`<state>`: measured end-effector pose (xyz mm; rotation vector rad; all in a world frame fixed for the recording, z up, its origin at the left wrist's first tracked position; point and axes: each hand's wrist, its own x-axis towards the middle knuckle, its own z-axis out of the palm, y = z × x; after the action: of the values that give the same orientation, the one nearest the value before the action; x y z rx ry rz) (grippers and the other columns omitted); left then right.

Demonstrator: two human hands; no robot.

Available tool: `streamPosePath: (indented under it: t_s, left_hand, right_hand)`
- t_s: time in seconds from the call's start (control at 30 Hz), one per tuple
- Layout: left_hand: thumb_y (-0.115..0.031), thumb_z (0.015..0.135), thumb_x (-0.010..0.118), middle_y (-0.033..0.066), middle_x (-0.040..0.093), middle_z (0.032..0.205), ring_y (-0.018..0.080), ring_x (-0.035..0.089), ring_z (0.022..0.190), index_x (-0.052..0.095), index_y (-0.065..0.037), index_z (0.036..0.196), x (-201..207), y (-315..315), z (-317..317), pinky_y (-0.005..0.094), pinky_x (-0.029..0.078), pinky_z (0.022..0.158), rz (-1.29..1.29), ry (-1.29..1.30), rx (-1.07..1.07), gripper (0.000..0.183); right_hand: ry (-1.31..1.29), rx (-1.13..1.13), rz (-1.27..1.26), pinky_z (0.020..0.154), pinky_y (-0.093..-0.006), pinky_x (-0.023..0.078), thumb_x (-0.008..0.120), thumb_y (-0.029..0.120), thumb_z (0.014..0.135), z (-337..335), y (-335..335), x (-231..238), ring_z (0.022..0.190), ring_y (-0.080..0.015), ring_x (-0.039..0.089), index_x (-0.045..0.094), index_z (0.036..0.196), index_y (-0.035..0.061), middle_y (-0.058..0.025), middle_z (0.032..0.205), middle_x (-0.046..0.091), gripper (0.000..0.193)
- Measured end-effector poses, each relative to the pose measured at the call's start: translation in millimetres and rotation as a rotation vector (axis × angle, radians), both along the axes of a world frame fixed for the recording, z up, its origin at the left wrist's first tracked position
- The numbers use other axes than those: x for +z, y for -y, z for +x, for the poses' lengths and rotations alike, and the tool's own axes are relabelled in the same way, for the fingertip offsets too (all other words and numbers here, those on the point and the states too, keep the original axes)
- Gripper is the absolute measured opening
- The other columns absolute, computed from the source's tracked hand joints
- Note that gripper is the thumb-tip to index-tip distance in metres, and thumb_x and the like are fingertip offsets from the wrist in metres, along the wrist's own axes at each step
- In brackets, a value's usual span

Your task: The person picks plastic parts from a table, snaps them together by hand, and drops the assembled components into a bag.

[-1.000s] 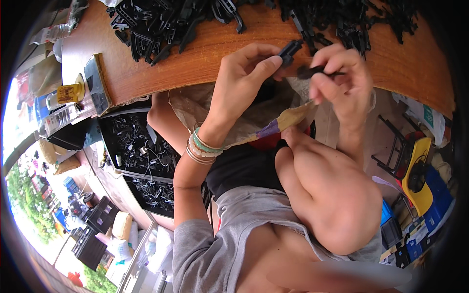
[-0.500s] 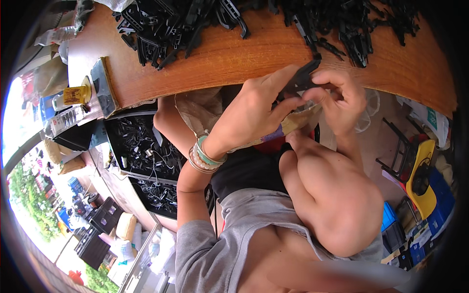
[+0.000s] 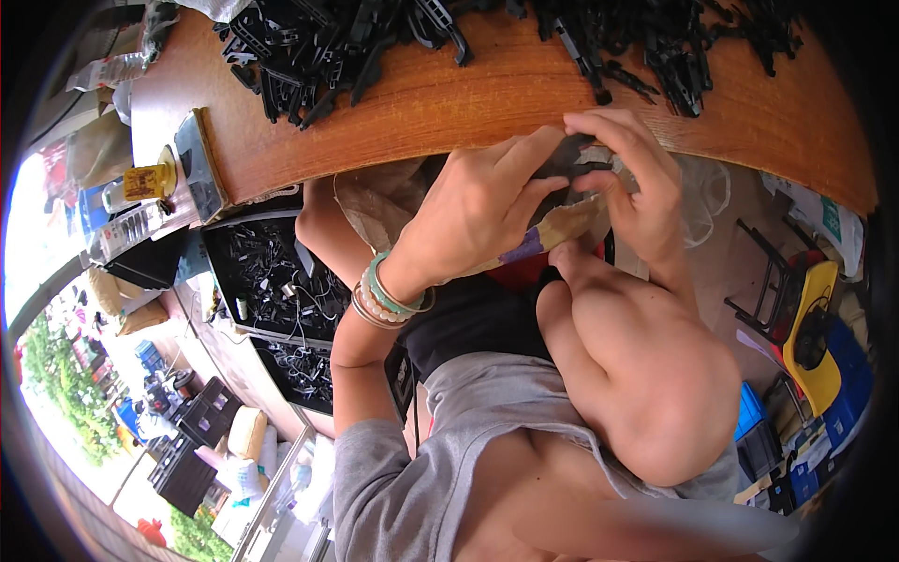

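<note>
1. Both hands hold the blurred dark plastic part between them, beside the brown wooden table's near edge: left hand and right hand, each grip narrow.
2. Loose fingertips could drop it into the beige woven sack.
3. Counted: one sack, one left black-plastic heap, one right black-plastic heap; held pieces, cannot tell.
</note>
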<state>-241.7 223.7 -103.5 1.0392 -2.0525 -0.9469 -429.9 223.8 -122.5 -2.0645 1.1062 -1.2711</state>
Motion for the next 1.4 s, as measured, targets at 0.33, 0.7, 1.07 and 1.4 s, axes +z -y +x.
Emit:
streamPosePath:
  t_s: [0.33,0.7,1.07,1.4]
  left_hand:
    - [0.0,0.077,0.068,0.0183,0.066,0.086,0.0327,0.065,0.072,0.062,0.003,0.109,-2.6,1.2,-0.7,0.0333,0.051,0.064,0.037,-0.005,-0.008,0.033]
    - [-0.004,0.078,0.068,0.0164,0.063,0.081,0.0329,0.063,0.073,0.065,0.001,0.095,-17.8,16.8,15.3,0.0338,0.049,0.061,0.113,-0.132,-0.036,0.018]
    - [0.004,0.078,0.062,0.0089,0.059,0.088,0.0263,0.062,0.069,0.065,-0.006,0.102,-50.1,88.6,-43.0,0.0311,0.05,0.056,-0.679,0.203,0.237,0.027]
    - [0.0,0.077,0.066,0.0108,0.055,0.07,0.0252,0.059,0.06,0.057,-0.001,0.106,-48.2,92.0,12.6,0.0298,0.048,0.057,-0.418,0.253,0.592,0.03]
  right_hand:
    - [0.147,-0.029,0.135,0.06,-0.0308,0.054,0.059,-0.024,0.064,0.0,-9.1,-13.0,0.074,-0.0236,0.061,0.064,0.099,-0.0011,-0.0121,0.087,0.062,0.042]
    - [0.078,0.208,0.266,0.066,-0.0317,0.05,0.07,-0.006,0.072,-14.2,0.5,-7.3,0.075,-0.0243,0.062,0.065,0.096,0.0002,-0.0119,0.086,0.064,0.026]
    - [-0.449,-0.506,-0.192,0.071,-0.0344,0.046,0.07,-0.001,0.075,-29.6,30.0,-30.1,0.084,-0.0242,0.057,0.064,0.093,0.0036,-0.0053,0.089,0.063,0.021]
    - [0.092,-0.008,0.178,0.06,-0.0278,0.047,0.066,-0.004,0.081,-7.3,10.8,-19.7,0.07,-0.017,0.06,0.066,0.101,0.0005,-0.0085,0.081,0.062,0.02]
